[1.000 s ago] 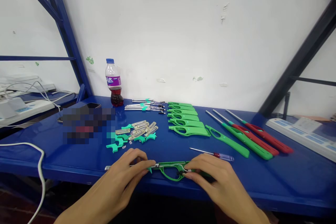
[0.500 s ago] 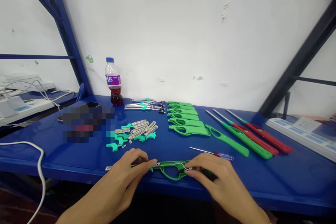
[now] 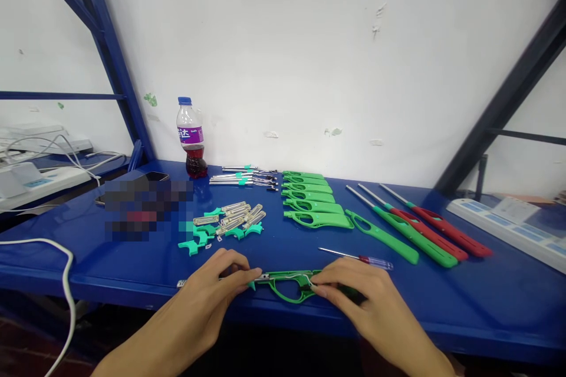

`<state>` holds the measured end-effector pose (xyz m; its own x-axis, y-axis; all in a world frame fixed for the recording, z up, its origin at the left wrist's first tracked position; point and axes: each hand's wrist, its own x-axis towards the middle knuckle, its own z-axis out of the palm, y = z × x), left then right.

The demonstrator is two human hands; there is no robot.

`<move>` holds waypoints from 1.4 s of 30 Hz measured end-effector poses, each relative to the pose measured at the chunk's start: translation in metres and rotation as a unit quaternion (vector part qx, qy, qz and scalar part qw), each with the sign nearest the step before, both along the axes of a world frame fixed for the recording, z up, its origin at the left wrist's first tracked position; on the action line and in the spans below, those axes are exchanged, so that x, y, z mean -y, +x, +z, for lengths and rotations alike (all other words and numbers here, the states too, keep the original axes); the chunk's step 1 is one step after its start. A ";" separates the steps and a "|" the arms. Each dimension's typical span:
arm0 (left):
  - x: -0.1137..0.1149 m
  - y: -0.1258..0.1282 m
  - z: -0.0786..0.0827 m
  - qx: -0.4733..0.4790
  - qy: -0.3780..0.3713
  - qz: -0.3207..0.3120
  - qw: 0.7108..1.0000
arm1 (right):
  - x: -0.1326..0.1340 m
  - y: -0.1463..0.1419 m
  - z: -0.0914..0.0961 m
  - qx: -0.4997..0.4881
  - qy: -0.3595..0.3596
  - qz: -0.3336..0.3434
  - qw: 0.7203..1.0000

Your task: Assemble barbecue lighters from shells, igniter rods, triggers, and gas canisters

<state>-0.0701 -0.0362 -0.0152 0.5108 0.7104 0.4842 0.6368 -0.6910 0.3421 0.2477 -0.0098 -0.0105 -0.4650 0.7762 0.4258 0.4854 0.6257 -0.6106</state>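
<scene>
An opened green lighter casing lies at the table's front edge, its trigger loop facing me and its inside upward. My left hand is closed on the metal lighter tube where it meets the casing's left end; the tube's slotted tip pokes out left of the hand. With thumb and forefinger, my right hand pinches the thin white wire over the casing. That hand covers the casing's right part. Beyond it lies a screwdriver with a clear and red handle.
Green casings stand in a row behind, with metal tubes to their left. Clear fuel tanks and teal triggers lie in a pile. Finished-looking lighters, a power strip, a drink bottle and a white cable surround the work.
My right fingertips have closed in over the wire's end, so less of it shows. My left hand has slid very slightly left; the casing stays in place.
</scene>
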 end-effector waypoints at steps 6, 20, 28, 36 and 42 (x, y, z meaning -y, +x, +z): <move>-0.005 0.004 0.001 -0.002 -0.028 0.013 1.000 | -0.002 0.001 0.000 -0.003 -0.003 -0.015 1.000; -0.055 -0.030 0.034 -0.063 0.042 0.138 0.988 | -0.003 0.000 0.001 -0.017 -0.044 -0.041 0.998; -0.072 -0.037 0.031 -0.084 0.035 0.143 0.986 | -0.001 -0.003 0.006 -0.007 -0.045 -0.045 0.998; -0.063 -0.037 0.033 -0.049 0.087 0.169 0.981 | -0.001 -0.002 0.005 0.003 -0.043 -0.045 0.998; -0.027 0.004 0.041 0.018 0.150 0.071 0.986 | -0.001 -0.002 0.004 0.006 -0.042 -0.041 0.998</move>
